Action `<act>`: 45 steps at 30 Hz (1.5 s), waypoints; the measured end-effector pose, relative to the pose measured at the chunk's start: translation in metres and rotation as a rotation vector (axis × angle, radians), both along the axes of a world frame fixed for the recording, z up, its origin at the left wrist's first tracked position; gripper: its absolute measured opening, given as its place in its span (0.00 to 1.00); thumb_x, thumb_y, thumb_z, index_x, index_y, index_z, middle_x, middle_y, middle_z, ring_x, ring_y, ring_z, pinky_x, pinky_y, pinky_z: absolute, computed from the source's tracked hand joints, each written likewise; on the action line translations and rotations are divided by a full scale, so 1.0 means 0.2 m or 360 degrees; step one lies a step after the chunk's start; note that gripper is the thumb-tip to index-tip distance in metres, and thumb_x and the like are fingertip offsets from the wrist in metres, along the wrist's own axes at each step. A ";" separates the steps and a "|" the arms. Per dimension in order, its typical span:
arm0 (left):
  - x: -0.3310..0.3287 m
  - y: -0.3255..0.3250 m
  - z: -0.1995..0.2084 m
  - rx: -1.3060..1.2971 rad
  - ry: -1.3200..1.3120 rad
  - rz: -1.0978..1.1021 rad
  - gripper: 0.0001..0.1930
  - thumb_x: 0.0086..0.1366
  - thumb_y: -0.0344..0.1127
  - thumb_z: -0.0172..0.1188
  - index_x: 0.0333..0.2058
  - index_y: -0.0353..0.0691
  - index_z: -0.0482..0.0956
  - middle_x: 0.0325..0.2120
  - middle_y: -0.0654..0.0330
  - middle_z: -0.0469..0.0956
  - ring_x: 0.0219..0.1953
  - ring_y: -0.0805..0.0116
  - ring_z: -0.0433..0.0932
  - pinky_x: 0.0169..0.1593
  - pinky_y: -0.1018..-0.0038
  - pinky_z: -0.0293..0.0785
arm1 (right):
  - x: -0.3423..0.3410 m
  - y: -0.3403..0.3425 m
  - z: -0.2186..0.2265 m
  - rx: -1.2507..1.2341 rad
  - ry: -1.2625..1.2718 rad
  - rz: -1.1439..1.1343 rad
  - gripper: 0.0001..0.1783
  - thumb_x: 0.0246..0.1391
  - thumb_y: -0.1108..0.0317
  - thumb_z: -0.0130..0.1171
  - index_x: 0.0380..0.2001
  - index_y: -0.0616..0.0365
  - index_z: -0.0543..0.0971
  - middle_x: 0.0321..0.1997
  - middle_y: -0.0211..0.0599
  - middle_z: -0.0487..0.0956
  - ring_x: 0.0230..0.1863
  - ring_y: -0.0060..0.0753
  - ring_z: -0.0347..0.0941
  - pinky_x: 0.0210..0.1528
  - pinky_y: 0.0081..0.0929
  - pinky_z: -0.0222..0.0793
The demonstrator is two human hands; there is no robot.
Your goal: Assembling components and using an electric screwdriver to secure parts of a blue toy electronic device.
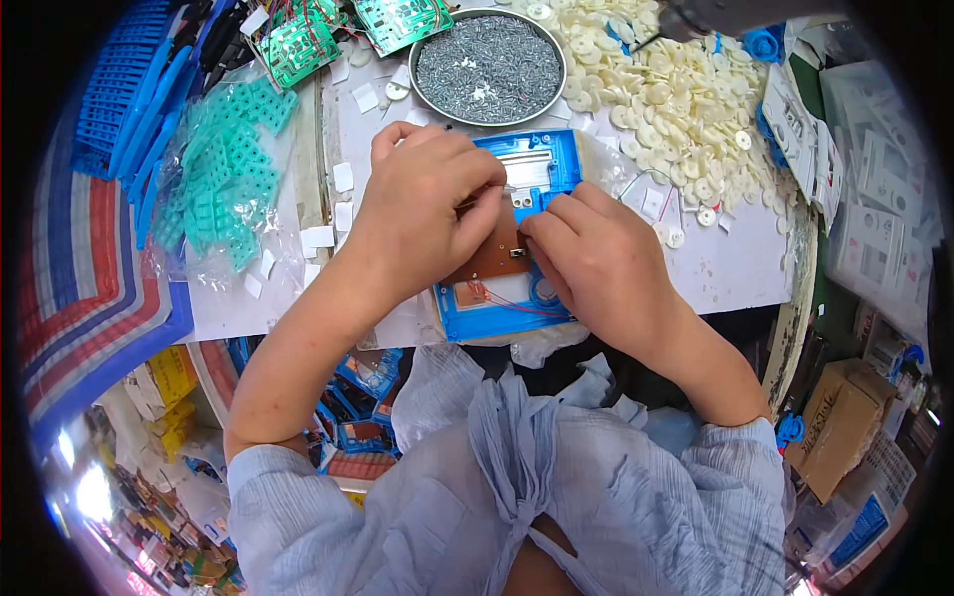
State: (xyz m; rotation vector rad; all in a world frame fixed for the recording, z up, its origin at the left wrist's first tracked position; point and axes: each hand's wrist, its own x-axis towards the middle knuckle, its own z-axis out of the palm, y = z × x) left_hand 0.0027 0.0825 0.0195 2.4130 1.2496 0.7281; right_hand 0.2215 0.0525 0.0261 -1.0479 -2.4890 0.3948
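Note:
A blue plastic housing (459, 325) lies on the table in front of me, with a brown circuit board (485, 262) inside it. Thin red wires (512, 306) run across its near end. Over the board's left side, my left hand (422, 204) is closed in a pinch, thumb against forefinger; whatever is between them is hidden. My right hand (601, 263) is closed too, its fingertips bunched at the board's right edge beside a small white part (522, 200). What those fingers hold, if anything, does not show.
Beyond the housing stands a round metal tray (413, 87) of small screws. Cream plastic discs (661, 109) are heaped at far right, under a dark tool (686, 20). Bagged turquoise keypads (234, 164), green circuit boards (298, 52) and blue plastic parts (124, 99) lie at left.

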 end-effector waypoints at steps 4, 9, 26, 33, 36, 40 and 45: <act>0.05 0.04 0.06 0.0177 0.0327 -0.0181 0.03 0.57 0.32 0.65 0.29 0.44 0.79 0.32 0.63 0.75 0.41 0.61 0.76 0.58 0.57 0.61 | -0.01 0.00 -0.02 0.0046 -0.0030 -0.0008 0.06 0.43 0.70 0.61 0.28 0.56 0.76 0.31 0.35 0.74 0.37 0.38 0.73 0.36 0.33 0.73; 0.14 0.12 0.10 0.0224 0.0759 -0.0512 0.10 0.51 0.41 0.70 0.29 0.44 0.83 0.35 0.62 0.76 0.43 0.63 0.77 0.54 0.60 0.64 | -0.01 -0.01 -0.01 0.0040 -0.0059 -0.0043 0.07 0.42 0.70 0.61 0.28 0.56 0.77 0.32 0.35 0.75 0.37 0.39 0.73 0.37 0.33 0.74; 0.26 0.24 0.23 -0.0303 0.0904 -0.0706 0.09 0.48 0.32 0.71 0.31 0.39 0.87 0.30 0.50 0.84 0.34 0.49 0.87 0.36 0.59 0.84 | 0.01 -0.01 0.03 0.0135 -0.0012 -0.0224 0.08 0.39 0.75 0.64 0.28 0.58 0.81 0.32 0.37 0.74 0.38 0.41 0.71 0.38 0.34 0.74; 0.28 0.28 0.25 -0.0370 0.1012 -0.0628 0.06 0.49 0.29 0.68 0.29 0.37 0.87 0.28 0.47 0.85 0.33 0.49 0.87 0.36 0.58 0.83 | 0.01 0.05 0.03 0.0122 -0.0107 -0.0111 0.12 0.39 0.76 0.63 0.33 0.58 0.81 0.33 0.37 0.75 0.39 0.43 0.71 0.41 0.34 0.72; 0.27 0.32 0.23 -0.0488 0.1036 -0.0656 0.05 0.50 0.27 0.66 0.27 0.36 0.87 0.27 0.46 0.84 0.32 0.49 0.86 0.36 0.58 0.82 | 0.00 0.07 0.04 0.0068 -0.0159 -0.0109 0.13 0.39 0.75 0.63 0.34 0.57 0.80 0.34 0.36 0.76 0.40 0.43 0.71 0.41 0.33 0.72; 0.26 0.34 0.26 -0.0607 0.1040 -0.0629 0.05 0.50 0.28 0.66 0.25 0.34 0.87 0.25 0.44 0.83 0.30 0.48 0.86 0.35 0.58 0.82 | 0.02 0.11 0.03 0.0304 -0.0106 -0.0045 0.14 0.39 0.75 0.63 0.34 0.55 0.79 0.35 0.35 0.77 0.42 0.42 0.73 0.41 0.34 0.74; 0.23 0.34 0.26 -0.0479 0.1039 -0.0669 0.04 0.50 0.29 0.66 0.24 0.34 0.86 0.24 0.45 0.83 0.28 0.48 0.85 0.34 0.58 0.82 | 0.02 0.11 0.03 0.0207 -0.0056 -0.0029 0.17 0.38 0.76 0.64 0.36 0.54 0.78 0.35 0.35 0.77 0.42 0.43 0.73 0.40 0.36 0.74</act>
